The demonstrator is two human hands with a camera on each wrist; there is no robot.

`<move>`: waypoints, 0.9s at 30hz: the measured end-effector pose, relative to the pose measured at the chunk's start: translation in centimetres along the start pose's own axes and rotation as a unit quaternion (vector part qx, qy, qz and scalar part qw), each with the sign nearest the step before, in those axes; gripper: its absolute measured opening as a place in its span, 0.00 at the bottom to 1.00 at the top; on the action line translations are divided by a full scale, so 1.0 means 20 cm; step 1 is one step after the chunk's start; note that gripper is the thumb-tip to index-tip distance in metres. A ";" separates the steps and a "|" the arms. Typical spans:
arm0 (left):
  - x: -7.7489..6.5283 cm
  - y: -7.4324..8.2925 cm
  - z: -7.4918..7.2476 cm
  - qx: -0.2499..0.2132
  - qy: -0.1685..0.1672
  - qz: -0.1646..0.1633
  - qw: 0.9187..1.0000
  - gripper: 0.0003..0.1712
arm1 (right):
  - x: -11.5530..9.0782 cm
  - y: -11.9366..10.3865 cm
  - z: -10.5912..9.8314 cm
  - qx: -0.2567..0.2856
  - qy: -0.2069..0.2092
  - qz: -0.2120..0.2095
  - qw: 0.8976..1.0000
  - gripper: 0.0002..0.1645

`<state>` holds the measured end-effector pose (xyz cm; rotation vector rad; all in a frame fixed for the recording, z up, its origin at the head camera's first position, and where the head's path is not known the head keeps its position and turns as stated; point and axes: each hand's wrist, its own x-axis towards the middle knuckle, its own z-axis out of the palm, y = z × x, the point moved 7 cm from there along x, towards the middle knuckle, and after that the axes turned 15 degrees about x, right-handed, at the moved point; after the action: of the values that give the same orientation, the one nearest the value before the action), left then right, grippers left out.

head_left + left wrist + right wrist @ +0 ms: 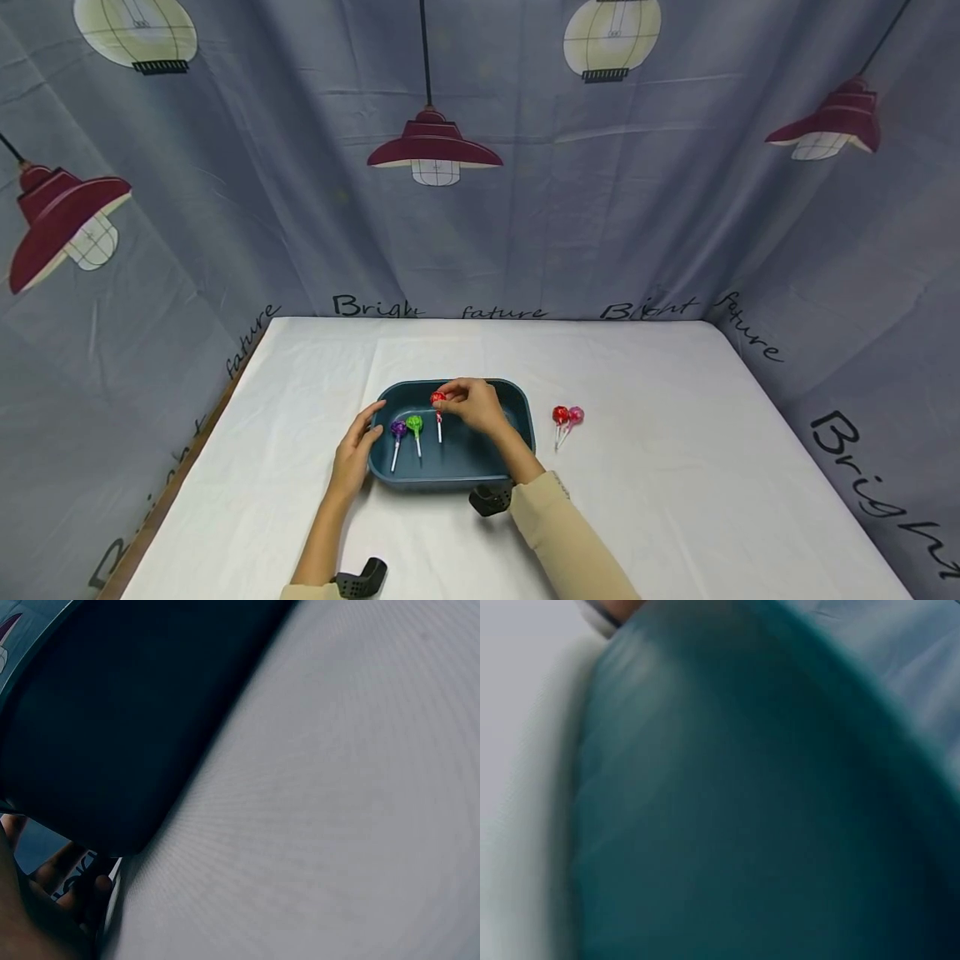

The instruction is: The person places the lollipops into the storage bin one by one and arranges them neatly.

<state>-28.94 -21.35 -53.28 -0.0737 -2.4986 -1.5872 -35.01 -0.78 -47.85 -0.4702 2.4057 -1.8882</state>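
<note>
"Two hands: how are yours set?"

"Right hand [476, 406]: thumb and fingertips pinching one red lollipop [438, 398] by its head, stick toward you, over the tray [431, 482]; whether touching its floor, cannot tell. Left hand [351, 458]: relaxed fingers resting at the left rim, probably steadying it."

"Remaining items, materials?"

"Left of your pinching fingers, inside: one purple lollipop [398, 428], one green lollipop [415, 423], seemingly spaced as a row. Right of them, on white cloth [675, 417]: spare red lollipop [560, 414], pink lollipop [576, 415], side by side. All: round heads, thin sticks. Tray: dark teal, rounded corners, likely plastic."
</note>
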 end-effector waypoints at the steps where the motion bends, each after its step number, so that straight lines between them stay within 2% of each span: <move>1: 0.00 0.01 0.00 -0.002 -0.001 -0.001 1.000 0.21 | 0.00 0.01 0.01 -0.005 -0.004 0.006 1.000 0.13; 9: -0.04 0.18 -0.04 0.002 -0.005 0.004 1.000 0.22 | 0.02 0.05 0.08 -0.034 -0.032 0.023 0.999 0.10; 18: -0.04 0.19 -0.03 -0.008 -0.007 0.000 1.000 0.22 | 0.03 0.08 0.10 -0.072 -0.058 0.033 0.995 0.10; 27: -0.04 0.18 -0.03 -0.009 -0.006 -0.010 1.000 0.22 | 0.03 0.09 0.14 -0.099 -0.078 0.019 0.992 0.10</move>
<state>-27.54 -20.31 -50.01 -0.0604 -2.5037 -1.6216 -35.33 -3.11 -50.21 -0.5557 2.4877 -1.5430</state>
